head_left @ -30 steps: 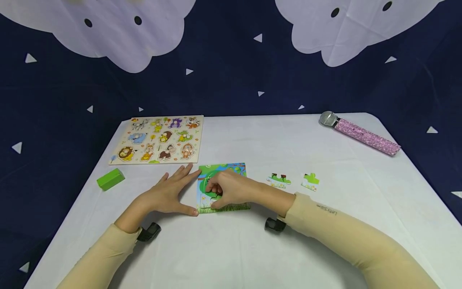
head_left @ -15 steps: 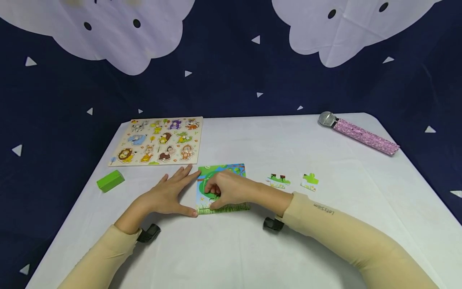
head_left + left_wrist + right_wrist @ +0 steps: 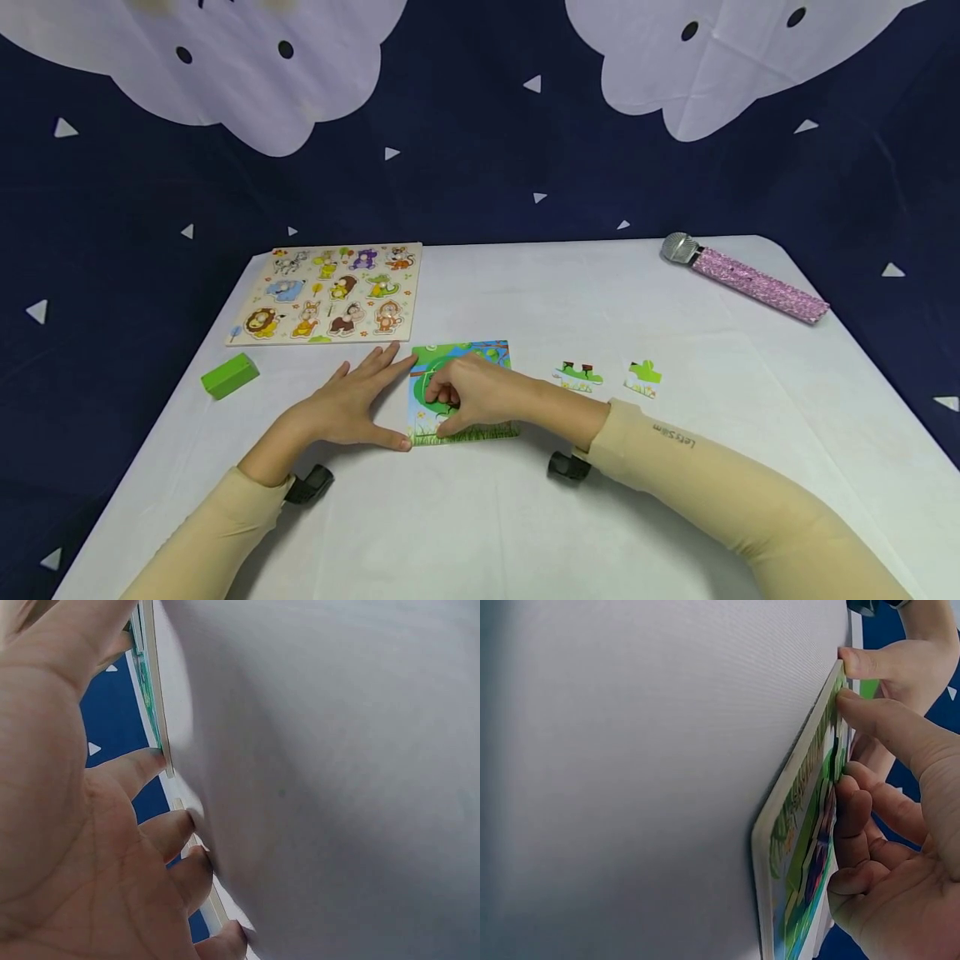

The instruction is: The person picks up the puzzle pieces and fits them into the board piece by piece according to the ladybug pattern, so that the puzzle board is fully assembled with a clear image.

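On the white-covered bench (image 3: 525,517) lies a small square green-and-blue jigsaw board (image 3: 495,353), flat, near the middle and just in front of the person. The right hand (image 3: 480,398) lies on top of this board with its fingers curled down onto the picture; the right wrist view shows the fingertips (image 3: 853,804) pressing a green puzzle piece (image 3: 831,761) into the board's face while the thumb rests along the board's near edge. Whether the grip pinches the piece or only presses it cannot be told.

The left hand (image 3: 348,404) lies flat on the bench, its grip apart with straight, spread fingers, and it touches the board's left edge: the thumb meets the near left corner and the forefinger reaches the far left corner. The left wrist view shows the palm (image 3: 60,825) down against the white cloth with the board's edge at the fingertips.

To the right of the board, apart from it, lie two loose green jigsaw pieces (image 3: 579,375) and (image 3: 644,377) side by side. Behind the left hand lies a wooden animal peg puzzle board (image 3: 330,292). A green rectangular block (image 3: 229,373) lies near the bench's left edge. A pink glittery toy microphone with a silver head (image 3: 742,277) lies at the far right corner.
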{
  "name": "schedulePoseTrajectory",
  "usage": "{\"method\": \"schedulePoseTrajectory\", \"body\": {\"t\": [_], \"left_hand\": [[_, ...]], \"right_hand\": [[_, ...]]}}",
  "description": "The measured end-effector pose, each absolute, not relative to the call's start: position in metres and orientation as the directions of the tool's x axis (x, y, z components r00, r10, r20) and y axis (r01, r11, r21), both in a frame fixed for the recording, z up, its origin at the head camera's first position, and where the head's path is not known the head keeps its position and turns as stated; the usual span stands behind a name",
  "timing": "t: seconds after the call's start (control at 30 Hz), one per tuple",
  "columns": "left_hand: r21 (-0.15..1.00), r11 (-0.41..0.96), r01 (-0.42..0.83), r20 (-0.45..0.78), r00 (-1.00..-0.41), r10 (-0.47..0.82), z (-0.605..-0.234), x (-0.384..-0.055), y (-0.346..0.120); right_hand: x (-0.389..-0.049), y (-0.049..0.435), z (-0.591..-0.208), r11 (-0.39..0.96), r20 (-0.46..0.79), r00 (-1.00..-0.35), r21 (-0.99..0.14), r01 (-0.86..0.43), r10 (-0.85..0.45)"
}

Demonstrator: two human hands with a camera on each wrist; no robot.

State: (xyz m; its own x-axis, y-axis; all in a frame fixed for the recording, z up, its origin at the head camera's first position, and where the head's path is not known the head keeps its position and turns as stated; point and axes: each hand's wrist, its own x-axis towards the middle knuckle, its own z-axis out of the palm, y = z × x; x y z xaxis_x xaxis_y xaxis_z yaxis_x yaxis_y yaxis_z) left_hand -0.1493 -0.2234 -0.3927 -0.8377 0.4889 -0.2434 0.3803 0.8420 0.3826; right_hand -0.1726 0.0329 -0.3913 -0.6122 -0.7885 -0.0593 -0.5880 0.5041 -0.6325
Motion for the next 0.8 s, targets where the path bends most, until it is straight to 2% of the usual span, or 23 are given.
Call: {"method": "schedulePoseTrajectory", "body": {"t": [0.8], "left_hand": [[0.385, 0.843, 0.376, -0.247, -0.838, 0.487, -0.3928, -0.1492, -0.2237]], "right_hand": [[-0.1712, 0.0325, -0.3925, 0.519, -0.076, -0.616, -0.624, -0.584, -0.784]]}}
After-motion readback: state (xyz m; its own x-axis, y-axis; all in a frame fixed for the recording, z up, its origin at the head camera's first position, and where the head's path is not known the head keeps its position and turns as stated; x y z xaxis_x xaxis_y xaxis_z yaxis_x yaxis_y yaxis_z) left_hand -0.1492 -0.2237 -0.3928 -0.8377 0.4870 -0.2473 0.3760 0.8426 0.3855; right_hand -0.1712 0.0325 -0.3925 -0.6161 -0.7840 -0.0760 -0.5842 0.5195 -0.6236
